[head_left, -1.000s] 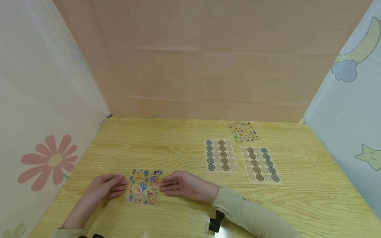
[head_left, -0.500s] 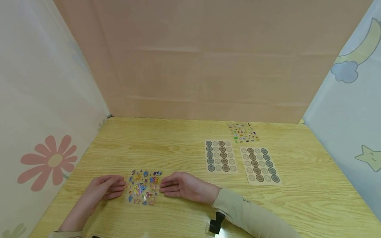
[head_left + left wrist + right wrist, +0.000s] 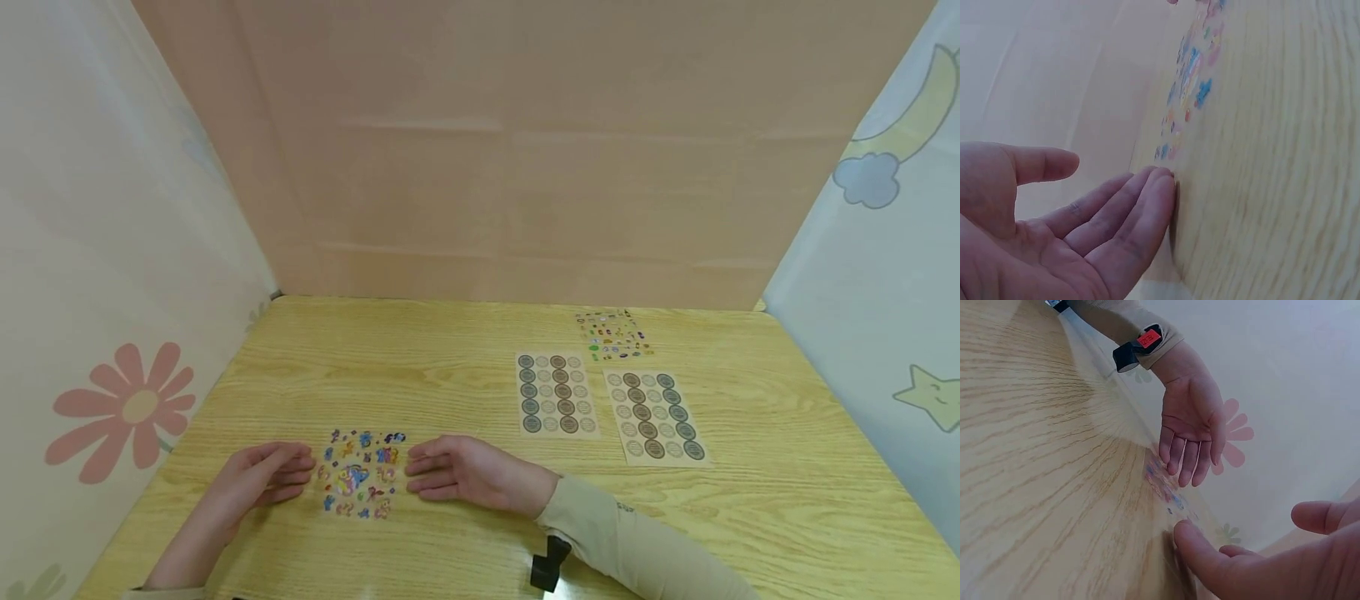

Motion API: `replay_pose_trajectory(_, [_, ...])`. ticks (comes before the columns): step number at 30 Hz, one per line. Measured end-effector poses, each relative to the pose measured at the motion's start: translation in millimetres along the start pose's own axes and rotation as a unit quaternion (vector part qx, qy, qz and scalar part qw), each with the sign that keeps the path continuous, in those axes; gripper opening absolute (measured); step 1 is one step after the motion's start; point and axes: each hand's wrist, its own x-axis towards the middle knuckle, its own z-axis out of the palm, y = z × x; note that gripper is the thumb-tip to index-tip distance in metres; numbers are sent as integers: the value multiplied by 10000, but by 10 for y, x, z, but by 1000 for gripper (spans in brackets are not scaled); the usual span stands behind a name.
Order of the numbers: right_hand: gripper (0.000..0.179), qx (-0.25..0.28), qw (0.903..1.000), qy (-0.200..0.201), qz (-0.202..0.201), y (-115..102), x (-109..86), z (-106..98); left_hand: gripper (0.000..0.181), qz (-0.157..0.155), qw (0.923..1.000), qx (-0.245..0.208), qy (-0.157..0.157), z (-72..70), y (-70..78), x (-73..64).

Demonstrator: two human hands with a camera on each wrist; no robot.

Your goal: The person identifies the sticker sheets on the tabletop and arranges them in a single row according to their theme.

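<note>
A clear sticker sheet (image 3: 360,475) with colourful pony-like figures lies flat on the wooden table, between the two hands. At its left edge is the left hand (image 3: 262,479), fingers extended and relaxed, holding nothing. On the other side the right hand (image 3: 472,473) lies with straight fingers, palm facing the sheet, its fingertips slightly apart from the edge. In the left wrist view the left hand's fingers (image 3: 1125,219) are near the table with the thumb raised apart. The right wrist view shows the right hand (image 3: 1272,559) close up, with the sheet (image 3: 1166,487) beyond it.
Two beige sheets of round stickers, one left (image 3: 558,395) and one right (image 3: 657,417), lie on the table's right half. Behind them is another clear sheet (image 3: 613,334) of tiny stickers. A brown curtain (image 3: 502,150) hangs along the far edge, with patterned cloths at both sides.
The right hand has shifted slightly to the right, widening the gap to the pony sticker sheet. The left hand has hardly moved. The sheets in the back stay where they were.
</note>
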Motion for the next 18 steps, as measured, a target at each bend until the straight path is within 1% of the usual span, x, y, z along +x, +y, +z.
replay_pose_trajectory(3, [51,-91,9999,72,-41,-28,-45,-5,50,34,9999,137,92,28,34,-4])
replay_pose_trajectory(7, [50,-56,9998,151,-108,-85,-131,-35,54,72,9995,266,171,83,109,0])
replay_pose_trajectory(11, [50,46,9996,220,-152,-180,-217,-94,56,311,9982,506,101,177,219,56])
replay_pose_trajectory(14, [51,41,9996,216,-199,-259,-278,-174,54,652,9948,768,-140,292,321,126])
replay_pose_trajectory(18, [52,28,9993,132,-353,-354,-363,-293,53,968,9897,904,-547,487,483,208])
